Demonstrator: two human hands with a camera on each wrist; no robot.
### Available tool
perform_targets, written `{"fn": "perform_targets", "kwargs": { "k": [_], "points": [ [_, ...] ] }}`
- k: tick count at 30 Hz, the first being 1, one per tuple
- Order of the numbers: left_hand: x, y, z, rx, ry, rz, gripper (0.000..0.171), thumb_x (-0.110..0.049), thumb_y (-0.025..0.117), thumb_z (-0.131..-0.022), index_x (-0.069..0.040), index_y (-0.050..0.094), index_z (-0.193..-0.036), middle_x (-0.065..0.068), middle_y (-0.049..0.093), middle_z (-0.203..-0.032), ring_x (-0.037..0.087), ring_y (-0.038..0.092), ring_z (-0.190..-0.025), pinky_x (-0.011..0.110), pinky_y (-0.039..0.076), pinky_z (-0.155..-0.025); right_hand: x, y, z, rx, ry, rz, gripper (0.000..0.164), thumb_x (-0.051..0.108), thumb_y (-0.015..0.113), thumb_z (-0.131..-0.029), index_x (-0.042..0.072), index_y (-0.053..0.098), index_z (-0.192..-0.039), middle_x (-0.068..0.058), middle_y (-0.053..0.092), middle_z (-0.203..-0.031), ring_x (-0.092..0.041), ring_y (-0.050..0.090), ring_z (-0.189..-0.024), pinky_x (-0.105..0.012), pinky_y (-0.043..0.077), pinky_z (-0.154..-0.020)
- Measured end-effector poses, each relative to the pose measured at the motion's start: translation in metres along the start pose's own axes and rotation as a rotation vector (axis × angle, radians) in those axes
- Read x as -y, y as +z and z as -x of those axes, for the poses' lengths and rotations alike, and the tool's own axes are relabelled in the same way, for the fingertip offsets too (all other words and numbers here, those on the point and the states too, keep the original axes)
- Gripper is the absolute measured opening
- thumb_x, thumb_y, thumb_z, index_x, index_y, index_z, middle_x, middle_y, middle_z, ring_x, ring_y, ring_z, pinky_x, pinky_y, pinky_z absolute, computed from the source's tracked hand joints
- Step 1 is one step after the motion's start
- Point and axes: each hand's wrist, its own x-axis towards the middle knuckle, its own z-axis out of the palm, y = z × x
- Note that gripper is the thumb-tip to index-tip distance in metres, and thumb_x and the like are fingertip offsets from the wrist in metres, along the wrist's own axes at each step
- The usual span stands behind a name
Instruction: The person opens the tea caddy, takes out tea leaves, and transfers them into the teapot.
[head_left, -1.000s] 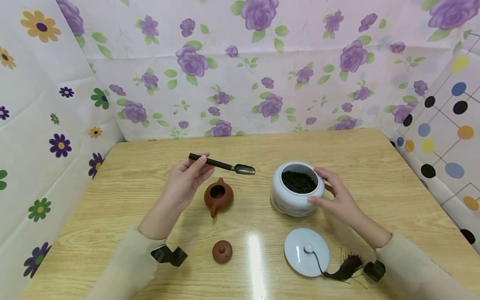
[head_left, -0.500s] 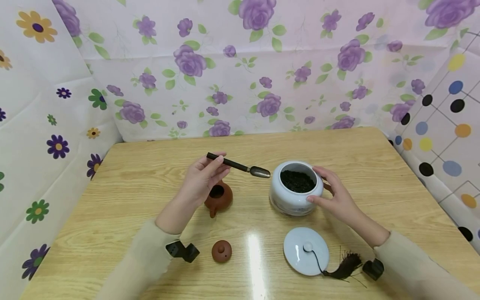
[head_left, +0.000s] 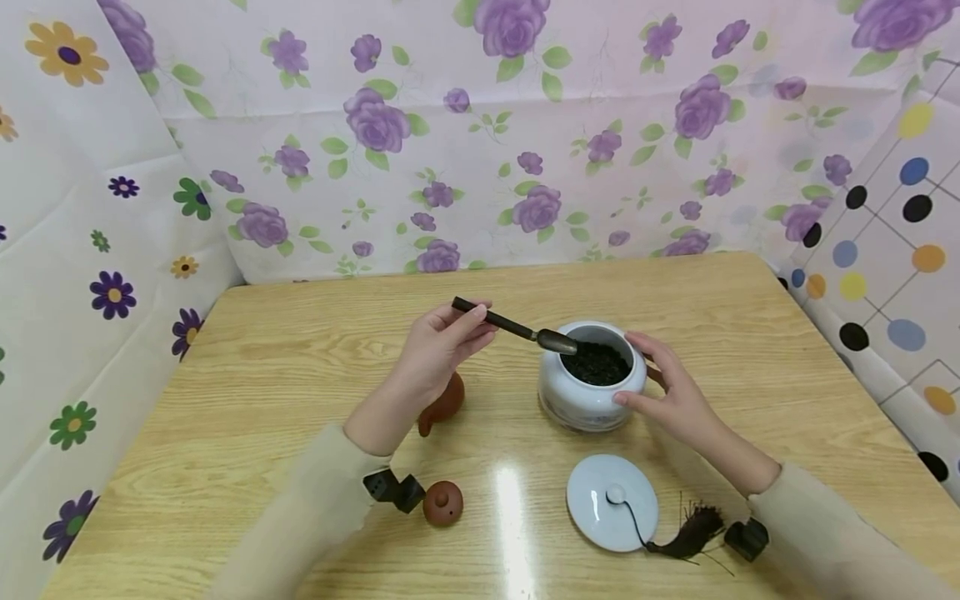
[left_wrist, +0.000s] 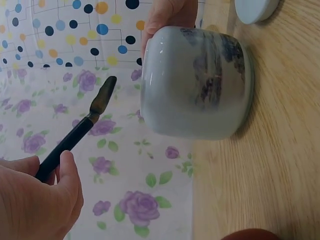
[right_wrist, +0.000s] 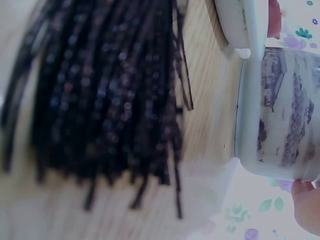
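Observation:
My left hand (head_left: 442, 346) pinches the black handle of a small tea scoop (head_left: 557, 341), whose metal bowl overlaps the near-left rim of a white porcelain jar (head_left: 581, 408) in the head view. Dark loose tea leaves (head_left: 598, 364) show inside the jar's wide mouth. With thumb and fingers spread round its right side, my right hand (head_left: 678, 392) holds the jar where it stands on the table. In the left wrist view the scoop (left_wrist: 102, 97) is raised beside the jar (left_wrist: 195, 82), whose wall carries a dark painted landscape. A brown clay teapot (head_left: 447, 400) is partly hidden under my left hand.
The teapot's small round lid (head_left: 443, 503) lies near the front of the wooden table (head_left: 247, 400). Right of it is the white jar lid (head_left: 611, 508), with a dark tassel (head_left: 693, 533) on a cord. Patterned cloth walls (head_left: 480, 158) stand behind and at both sides.
My left hand has carried the tea scoop rightward, from above the teapot to the jar's mouth, and now covers part of the teapot. My right hand stays on the jar.

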Motion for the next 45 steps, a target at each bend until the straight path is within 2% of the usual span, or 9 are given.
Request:
{"fn": "perform_targets", "kwargs": {
  "k": [5, 11, 19, 27, 30, 38, 45],
  "points": [
    [0.001, 0.012, -0.003, 0.029, -0.004, -0.028, 0.028, -0.004, 0.053, -0.097, 0.008, 0.055, -0.122, 0.009, 0.062, -0.114, 0.010, 0.066, -0.086, 0.025, 0.055, -0.089, 0.001, 0.000, 0.000, 0.004, -0.012, -0.001, 0.076, -0.008, 0.074, -0.076, 0.000, 0.037, -0.143, -0.023, 0.037, -0.142, 0.005, 0.037, -0.123, -0.003, 0.036, -0.096],
    [0.004, 0.023, -0.008, 0.057, -0.014, -0.116, 0.030, -0.005, 0.056, -0.095, 0.008, 0.058, -0.123, 0.019, 0.059, -0.123, 0.010, 0.065, -0.088, 0.028, 0.054, -0.091, 0.003, 0.001, 0.001, -0.003, -0.044, -0.010, 0.077, -0.011, 0.073, -0.074, -0.004, 0.037, -0.142, -0.026, 0.037, -0.142, 0.006, 0.037, -0.123, -0.003, 0.036, -0.097],
    [0.008, 0.035, -0.015, 0.082, 0.041, -0.237, 0.027, -0.007, 0.060, -0.093, 0.006, 0.062, -0.117, 0.013, 0.063, -0.105, 0.014, 0.065, -0.089, 0.029, 0.055, -0.090, 0.003, 0.002, 0.002, -0.010, -0.052, -0.005, 0.077, -0.012, 0.073, -0.075, -0.005, 0.036, -0.142, -0.028, 0.037, -0.143, 0.009, 0.036, -0.123, -0.003, 0.035, -0.099],
    [0.015, 0.048, -0.019, 0.085, 0.063, -0.284, 0.025, -0.005, 0.062, -0.092, 0.007, 0.064, -0.113, 0.015, 0.065, -0.103, 0.013, 0.064, -0.086, 0.028, 0.057, -0.087, -0.001, 0.001, 0.002, -0.001, -0.030, 0.014, 0.076, -0.008, 0.073, -0.077, -0.003, 0.035, -0.143, -0.027, 0.036, -0.144, 0.010, 0.035, -0.124, -0.002, 0.034, -0.099],
    [0.017, 0.052, -0.020, 0.089, 0.102, -0.332, 0.024, -0.007, 0.063, -0.091, 0.007, 0.065, -0.111, 0.016, 0.065, -0.101, 0.013, 0.065, -0.087, 0.028, 0.057, -0.086, -0.002, 0.001, 0.002, 0.005, -0.018, 0.025, 0.077, -0.007, 0.073, -0.078, -0.002, 0.034, -0.144, -0.026, 0.036, -0.145, 0.011, 0.034, -0.125, -0.002, 0.034, -0.099],
    [0.018, 0.054, -0.021, 0.080, 0.235, -0.567, 0.020, -0.016, 0.066, -0.091, -0.004, 0.069, -0.107, 0.012, 0.069, -0.101, 0.019, 0.067, -0.092, 0.024, 0.057, -0.081, -0.003, 0.001, 0.001, 0.004, -0.012, 0.023, 0.077, -0.004, 0.073, -0.078, -0.006, 0.032, -0.143, -0.027, 0.038, -0.142, 0.009, 0.036, -0.124, -0.003, 0.035, -0.099],
    [0.021, 0.059, -0.024, 0.079, 0.395, -0.763, 0.019, -0.019, 0.067, -0.090, -0.005, 0.071, -0.103, 0.009, 0.072, -0.095, 0.020, 0.067, -0.087, 0.022, 0.055, -0.076, -0.001, 0.001, 0.002, -0.005, 0.000, 0.015, 0.076, -0.005, 0.073, -0.079, -0.006, 0.032, -0.143, -0.027, 0.040, -0.140, 0.004, 0.037, -0.123, -0.002, 0.035, -0.098]
  ]
}}
